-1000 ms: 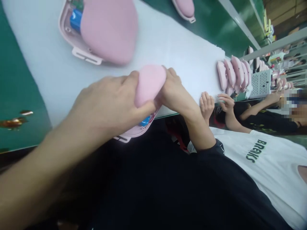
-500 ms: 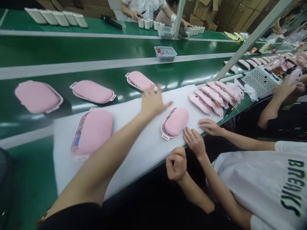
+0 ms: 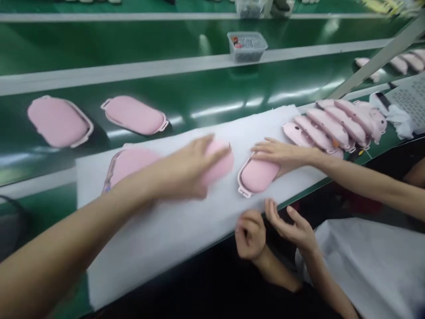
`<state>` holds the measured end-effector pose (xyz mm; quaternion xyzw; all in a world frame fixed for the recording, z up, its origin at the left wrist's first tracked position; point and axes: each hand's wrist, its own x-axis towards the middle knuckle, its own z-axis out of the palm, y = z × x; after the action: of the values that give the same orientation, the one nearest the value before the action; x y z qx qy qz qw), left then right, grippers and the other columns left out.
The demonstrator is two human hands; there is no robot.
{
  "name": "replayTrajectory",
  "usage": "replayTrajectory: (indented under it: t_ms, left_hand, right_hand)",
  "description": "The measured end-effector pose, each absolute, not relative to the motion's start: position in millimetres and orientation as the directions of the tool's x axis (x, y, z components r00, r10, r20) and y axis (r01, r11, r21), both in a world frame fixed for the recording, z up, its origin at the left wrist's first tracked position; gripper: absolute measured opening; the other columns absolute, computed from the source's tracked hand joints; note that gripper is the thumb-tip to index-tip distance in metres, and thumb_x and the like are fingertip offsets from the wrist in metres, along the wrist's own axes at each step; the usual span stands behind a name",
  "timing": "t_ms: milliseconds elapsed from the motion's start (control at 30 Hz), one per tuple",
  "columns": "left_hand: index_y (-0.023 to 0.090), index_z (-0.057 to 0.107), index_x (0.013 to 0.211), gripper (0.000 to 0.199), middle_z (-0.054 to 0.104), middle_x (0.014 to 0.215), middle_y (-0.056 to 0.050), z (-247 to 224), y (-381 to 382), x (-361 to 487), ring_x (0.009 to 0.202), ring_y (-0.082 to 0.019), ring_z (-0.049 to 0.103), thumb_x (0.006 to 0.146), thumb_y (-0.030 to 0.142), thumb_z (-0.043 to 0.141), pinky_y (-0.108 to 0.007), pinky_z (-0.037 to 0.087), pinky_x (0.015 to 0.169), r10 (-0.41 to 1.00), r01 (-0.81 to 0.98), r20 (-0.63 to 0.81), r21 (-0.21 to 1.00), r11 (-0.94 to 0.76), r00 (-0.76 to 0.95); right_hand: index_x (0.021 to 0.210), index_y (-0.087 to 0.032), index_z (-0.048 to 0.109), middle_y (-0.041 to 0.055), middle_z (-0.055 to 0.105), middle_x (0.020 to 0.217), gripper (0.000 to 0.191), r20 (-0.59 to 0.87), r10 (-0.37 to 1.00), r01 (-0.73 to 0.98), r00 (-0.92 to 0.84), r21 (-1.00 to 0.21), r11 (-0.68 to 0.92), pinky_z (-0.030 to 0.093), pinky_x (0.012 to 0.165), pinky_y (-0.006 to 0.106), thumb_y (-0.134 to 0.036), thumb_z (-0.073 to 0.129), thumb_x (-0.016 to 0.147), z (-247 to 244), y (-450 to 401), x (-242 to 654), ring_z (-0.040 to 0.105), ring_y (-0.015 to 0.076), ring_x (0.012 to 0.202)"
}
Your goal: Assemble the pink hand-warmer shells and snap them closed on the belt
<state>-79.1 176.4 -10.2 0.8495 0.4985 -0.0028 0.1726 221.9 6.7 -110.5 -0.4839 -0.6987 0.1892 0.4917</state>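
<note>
My left hand [image 3: 186, 170], blurred by motion, grips a pink oval casing [image 3: 219, 163] above the white sheet, thumb and fingers around its sides. Below it, at the front edge of the bench, my right hand [image 3: 250, 235] is curled into a loose fist with nothing visible in it. A larger pink casing [image 3: 131, 164] lies on the sheet, partly hidden behind my left forearm; its side edge is open. To the right, another pink casing [image 3: 259, 175] rests on the sheet under a co-worker's hand [image 3: 279, 153].
Two pink casings [image 3: 136, 114] lie on the green surface beyond the white sheet [image 3: 159, 239]. Several more pink casings [image 3: 332, 124] are stacked at the right. A clear tub of small parts [image 3: 247, 46] stands at the back. The co-worker's other hand [image 3: 292, 226] is beside my right hand.
My left hand has taken the casing from the green surface and drawn it back over the sheet. A co-worker's hand has moved onto the right casing. The view has tilted down.
</note>
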Motion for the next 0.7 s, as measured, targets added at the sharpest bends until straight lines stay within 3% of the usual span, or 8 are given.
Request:
replayTrajectory:
  t_ms: [67, 133, 267, 333, 433, 533, 700]
  left_hand:
    - [0.035, 0.043, 0.170, 0.115, 0.032, 0.176, -0.016, -18, 99, -97, 0.159, -0.047, 0.039, 0.065, 0.018, 0.086, -0.055, 0.049, 0.124, 0.752, 0.771, -0.219, 0.336, -0.540, 0.622]
    - [0.032, 0.048, 0.167, 0.106, 0.030, 0.177, -0.019, -24, 40, -109, 0.159, -0.045, 0.039, 0.068, 0.015, 0.081, -0.055, 0.049, 0.125, 0.721, 0.731, -0.195, 0.370, -0.573, 0.665]
    - [0.030, 0.054, 0.162, 0.069, 0.039, 0.173, -0.016, -38, -8, -129, 0.153, -0.042, 0.048, 0.095, 0.038, 0.067, -0.058, 0.050, 0.122, 0.894, 0.845, -0.068, 0.363, -0.392, 0.444]
    - [0.027, 0.054, 0.162, 0.067, 0.050, 0.167, -0.015, -42, -10, -140, 0.144, -0.040, 0.058, 0.099, 0.051, 0.059, -0.056, 0.053, 0.118, 0.928, 0.856, -0.033, 0.398, -0.329, 0.372]
    - [0.028, 0.057, 0.161, 0.077, 0.064, 0.155, -0.009, -40, -4, -156, 0.133, -0.036, 0.067, 0.093, 0.064, 0.065, -0.048, 0.054, 0.118, 0.944, 0.803, -0.031, 0.535, -0.261, 0.328]
    - [0.027, 0.059, 0.160, 0.088, 0.069, 0.150, -0.005, -32, 2, -169, 0.131, -0.035, 0.067, 0.085, 0.070, 0.074, -0.044, 0.051, 0.121, 0.964, 0.746, -0.133, 0.660, -0.088, 0.232]
    - [0.027, 0.064, 0.157, 0.096, 0.064, 0.156, -0.006, -23, 8, -181, 0.142, -0.040, 0.059, 0.076, 0.077, 0.077, -0.047, 0.052, 0.121, 0.957, 0.621, -0.250, 0.776, 0.110, 0.143]
  right_hand:
    - [0.129, -0.029, 0.072, 0.0009, 0.077, 0.131, 0.033, 0.497, 0.862, 0.443, -0.100, -0.753, 0.486, 0.066, 0.080, 0.038, -0.039, 0.048, 0.109, -110, 2, 179, 0.080, 0.0177, 0.112]
    - [0.127, -0.029, 0.073, 0.0058, 0.077, 0.130, 0.027, 0.464, 0.850, 0.461, -0.250, -0.715, 0.526, 0.069, 0.084, 0.042, -0.039, 0.058, 0.106, -104, 2, 152, 0.079, 0.0223, 0.112]
    - [0.118, -0.029, 0.073, 0.0060, 0.081, 0.107, 0.019, 0.401, 0.785, 0.504, -0.473, -0.608, 0.614, 0.069, 0.086, 0.053, -0.024, 0.066, 0.101, -88, 5, 141, 0.075, 0.0286, 0.097]
    - [0.109, -0.028, 0.073, 0.0047, 0.080, 0.103, 0.011, 0.413, 0.772, 0.488, -0.483, -0.606, 0.629, 0.068, 0.085, 0.050, -0.025, 0.065, 0.102, -83, 8, 143, 0.074, 0.0262, 0.093]
    - [0.122, -0.026, 0.070, 0.0092, 0.076, 0.119, 0.020, 0.408, 0.824, 0.479, -0.393, -0.674, 0.562, 0.068, 0.088, 0.043, -0.032, 0.061, 0.105, -78, 20, 141, 0.073, 0.0227, 0.101]
    - [0.142, -0.024, 0.061, 0.0132, 0.069, 0.138, 0.035, 0.303, 0.872, 0.491, -0.384, -0.733, 0.471, 0.066, 0.091, 0.039, -0.036, 0.055, 0.110, -75, 46, 130, 0.071, 0.0202, 0.109]
    - [0.128, -0.021, 0.070, 0.0082, 0.068, 0.122, 0.025, 0.266, 0.795, 0.483, -0.545, -0.675, 0.557, 0.062, 0.092, 0.032, -0.034, 0.059, 0.109, -63, 80, 110, 0.068, 0.0159, 0.104]
